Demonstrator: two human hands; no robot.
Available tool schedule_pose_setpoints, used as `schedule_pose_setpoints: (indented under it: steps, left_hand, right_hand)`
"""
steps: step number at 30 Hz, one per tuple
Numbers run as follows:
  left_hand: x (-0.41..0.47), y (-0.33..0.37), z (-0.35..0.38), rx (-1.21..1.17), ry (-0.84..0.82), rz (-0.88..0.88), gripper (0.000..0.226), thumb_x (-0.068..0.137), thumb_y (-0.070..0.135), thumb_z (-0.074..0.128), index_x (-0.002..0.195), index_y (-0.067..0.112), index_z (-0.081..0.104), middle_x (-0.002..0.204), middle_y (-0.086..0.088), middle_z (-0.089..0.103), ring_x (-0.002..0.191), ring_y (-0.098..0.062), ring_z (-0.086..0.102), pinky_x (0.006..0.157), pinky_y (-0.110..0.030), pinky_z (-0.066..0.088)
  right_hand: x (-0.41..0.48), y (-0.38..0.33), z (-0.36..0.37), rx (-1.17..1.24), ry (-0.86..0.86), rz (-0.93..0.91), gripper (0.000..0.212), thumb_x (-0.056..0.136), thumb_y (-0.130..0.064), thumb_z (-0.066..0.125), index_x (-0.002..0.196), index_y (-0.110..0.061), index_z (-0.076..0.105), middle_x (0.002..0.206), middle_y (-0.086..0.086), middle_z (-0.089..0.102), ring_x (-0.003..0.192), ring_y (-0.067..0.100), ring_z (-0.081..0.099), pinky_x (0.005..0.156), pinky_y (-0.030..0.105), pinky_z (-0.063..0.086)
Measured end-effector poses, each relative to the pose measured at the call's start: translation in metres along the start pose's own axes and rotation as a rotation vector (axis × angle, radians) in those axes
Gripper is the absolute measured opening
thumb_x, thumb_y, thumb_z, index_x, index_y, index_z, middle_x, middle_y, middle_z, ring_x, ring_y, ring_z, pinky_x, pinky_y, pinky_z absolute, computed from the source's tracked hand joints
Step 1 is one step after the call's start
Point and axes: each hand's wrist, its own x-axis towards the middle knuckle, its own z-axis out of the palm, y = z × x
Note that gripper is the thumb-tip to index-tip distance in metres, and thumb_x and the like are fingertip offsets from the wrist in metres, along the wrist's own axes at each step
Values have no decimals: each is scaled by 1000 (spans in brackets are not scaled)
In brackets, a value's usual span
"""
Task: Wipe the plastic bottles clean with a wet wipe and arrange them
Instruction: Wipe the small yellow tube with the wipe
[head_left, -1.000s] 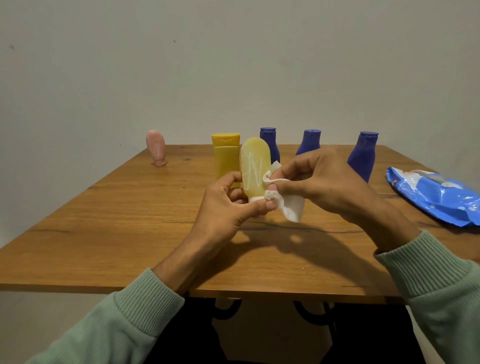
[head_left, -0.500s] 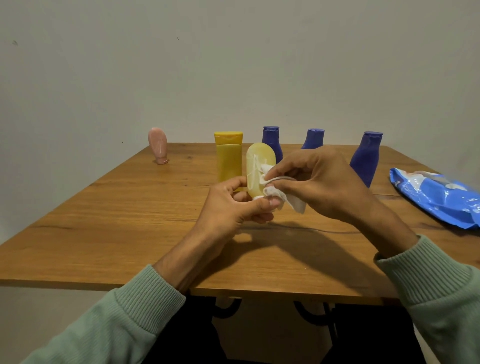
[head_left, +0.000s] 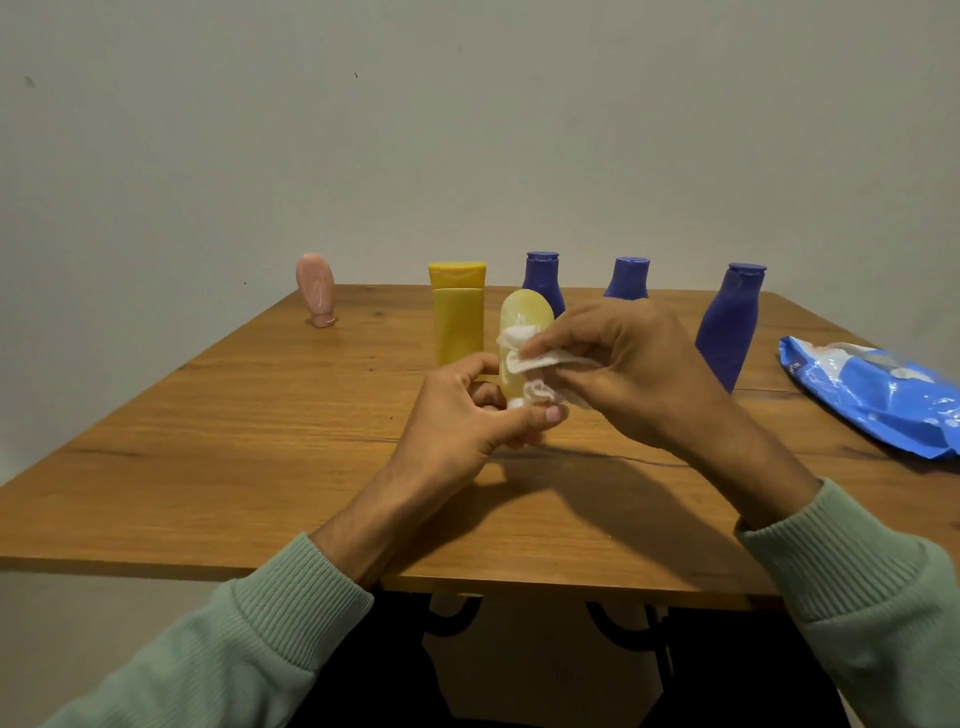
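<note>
Mid-wipe on pale bottle (head_left: 524, 322), base clamped in left grip (head_left: 457, 421), wipe (head_left: 540, 361) pinched against it in right grip (head_left: 628, 374); next: rotate to reach far face, then stand on table (head_left: 249, 447).

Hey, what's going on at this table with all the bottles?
A person in green sleeves is wiping a small pale yellow bottle. The left hand grips its lower end while the right hand presses a white wet wipe against its side. On the wooden table behind stand a pink bottle, a yellow tube and three blue bottles; a blue wipes pack lies at the right.
</note>
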Motion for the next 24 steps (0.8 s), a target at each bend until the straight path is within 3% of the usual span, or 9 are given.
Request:
schedule_pose_setpoints:
  steps: [3,6,9,15,20,24]
  left_hand:
    - [-1,0,1,10,8,-2,45,72,15,83,111,9,62,87,-13,74,79,-25,72,75,-38,60]
    - [0,-1,0,29,17,10,44,72,10,82,111,9,62,87,-14,74,78,-26,72,77,-44,60]
    - [-1,-3,1,70,18,49,45,72,5,81,113,11,63,94,-11,74,89,-26,72,82,-48,58]
    - [-2,-5,3,153,38,99,47,73,16,83,115,21,62,96,-1,73,90,-14,70,81,-44,59]
    - [-1,-4,2,166,61,124,51,73,9,80,119,21,61,104,5,71,98,-5,67,87,-37,58]
    - [-2,-3,3,117,31,110,49,75,14,81,119,20,61,104,-2,73,98,-15,70,84,-45,58]
  right_hand:
    - [-1,2,7,-63,146,5,25,81,-17,71,106,-16,71,99,-5,66,85,0,58,74,8,47]
    - [0,-4,6,-59,-5,14,26,79,-18,73,104,-19,71,99,-7,64,88,1,57,75,10,46]
    - [-1,-10,5,-86,-129,-27,25,77,-19,74,101,-22,72,94,-13,57,86,-1,55,72,7,43]
    - [-8,-10,18,-144,139,-77,25,78,-16,74,102,-13,70,99,1,63,88,6,56,74,6,41]
    - [-6,-22,13,-216,-128,-113,27,77,-16,74,104,-16,71,106,-1,60,93,10,57,80,17,46]
    - [-4,-16,5,-172,10,-129,25,77,-14,75,101,-12,71,101,2,62,91,10,58,76,15,48]
